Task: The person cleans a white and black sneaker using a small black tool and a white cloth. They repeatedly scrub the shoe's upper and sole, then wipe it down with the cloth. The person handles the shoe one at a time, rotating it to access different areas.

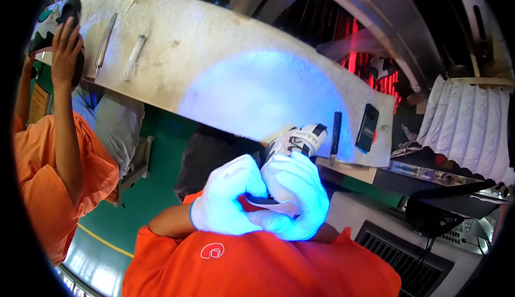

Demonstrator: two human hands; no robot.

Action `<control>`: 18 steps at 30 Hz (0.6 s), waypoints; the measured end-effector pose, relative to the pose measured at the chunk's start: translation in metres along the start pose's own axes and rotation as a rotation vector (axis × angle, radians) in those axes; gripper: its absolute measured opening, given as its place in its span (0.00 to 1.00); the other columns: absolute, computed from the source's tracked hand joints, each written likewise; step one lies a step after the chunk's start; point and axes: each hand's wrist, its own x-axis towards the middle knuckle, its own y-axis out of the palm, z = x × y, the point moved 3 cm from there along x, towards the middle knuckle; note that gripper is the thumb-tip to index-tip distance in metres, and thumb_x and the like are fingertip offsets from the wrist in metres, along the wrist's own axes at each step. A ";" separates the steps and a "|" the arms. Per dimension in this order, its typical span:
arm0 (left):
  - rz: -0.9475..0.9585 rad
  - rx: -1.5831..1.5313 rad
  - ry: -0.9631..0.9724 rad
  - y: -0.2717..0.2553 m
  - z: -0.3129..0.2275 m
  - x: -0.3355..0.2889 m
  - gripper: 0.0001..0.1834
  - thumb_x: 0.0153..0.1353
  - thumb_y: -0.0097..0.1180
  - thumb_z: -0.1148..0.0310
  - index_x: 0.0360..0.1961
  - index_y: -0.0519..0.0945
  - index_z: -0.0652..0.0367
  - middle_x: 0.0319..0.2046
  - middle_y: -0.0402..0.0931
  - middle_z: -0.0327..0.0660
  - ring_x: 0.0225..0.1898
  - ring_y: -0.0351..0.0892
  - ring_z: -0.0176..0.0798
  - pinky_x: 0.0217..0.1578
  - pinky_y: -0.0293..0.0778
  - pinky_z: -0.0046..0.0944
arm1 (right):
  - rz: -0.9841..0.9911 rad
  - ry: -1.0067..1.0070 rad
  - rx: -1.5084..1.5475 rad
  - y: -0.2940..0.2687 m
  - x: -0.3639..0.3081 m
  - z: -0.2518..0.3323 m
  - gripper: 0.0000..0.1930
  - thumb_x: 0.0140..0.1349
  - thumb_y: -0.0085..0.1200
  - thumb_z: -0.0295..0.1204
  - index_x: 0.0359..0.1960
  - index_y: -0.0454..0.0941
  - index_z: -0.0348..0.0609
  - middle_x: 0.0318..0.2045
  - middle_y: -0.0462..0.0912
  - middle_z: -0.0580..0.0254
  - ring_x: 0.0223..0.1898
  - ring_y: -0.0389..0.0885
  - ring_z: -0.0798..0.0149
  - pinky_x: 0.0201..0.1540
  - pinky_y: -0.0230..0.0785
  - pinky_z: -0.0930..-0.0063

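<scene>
A white, grey and black shoe (301, 140) is held close to my chest, its front end over the near edge of the table. My right hand (296, 195), in a white knitted glove lit blue, is closed around the shoe's right side. My left hand (226, 194), also gloved, has its fingers curled in at the shoe's opening. Between the hands a dark and pale edge of the shoe (276, 205) shows. The fingertips are mostly hidden. Just right of the shoe lies a slim black pen-shaped tool (336, 132) with a pointed end.
The pale worktable (161, 23) carries a blue-white patch of light. A black phone (368, 127) lies near its right end. Further left rest a metal-tipped tool (105, 41) and a see-through tube-like tool (136, 54). A seated co-worker in orange (64, 157) holds another shoe (44, 35).
</scene>
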 end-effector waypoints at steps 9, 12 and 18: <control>0.160 0.136 0.240 0.004 -0.026 0.013 0.15 0.56 0.85 0.66 0.38 0.88 0.55 0.31 0.80 0.40 0.29 0.80 0.45 0.31 0.74 0.43 | -0.172 -0.007 -0.020 0.008 -0.027 -0.008 0.35 0.78 0.58 0.57 0.56 0.83 0.28 0.45 0.93 0.34 0.52 0.94 0.35 0.67 0.79 0.33; 0.193 0.086 0.248 0.013 -0.014 0.024 0.15 0.57 0.84 0.64 0.39 0.89 0.55 0.33 0.81 0.40 0.33 0.82 0.45 0.33 0.75 0.45 | -0.170 0.004 0.076 -0.005 -0.037 -0.017 0.37 0.74 0.64 0.58 0.59 0.83 0.27 0.49 0.92 0.31 0.55 0.93 0.33 0.71 0.75 0.31; 0.290 0.050 0.256 0.018 -0.006 0.024 0.18 0.50 0.80 0.69 0.43 0.88 0.52 0.37 0.80 0.42 0.36 0.81 0.49 0.36 0.77 0.47 | 0.118 0.109 0.247 -0.040 -0.034 -0.026 0.49 0.51 0.88 0.52 0.66 0.82 0.26 0.58 0.89 0.27 0.66 0.89 0.32 0.77 0.68 0.31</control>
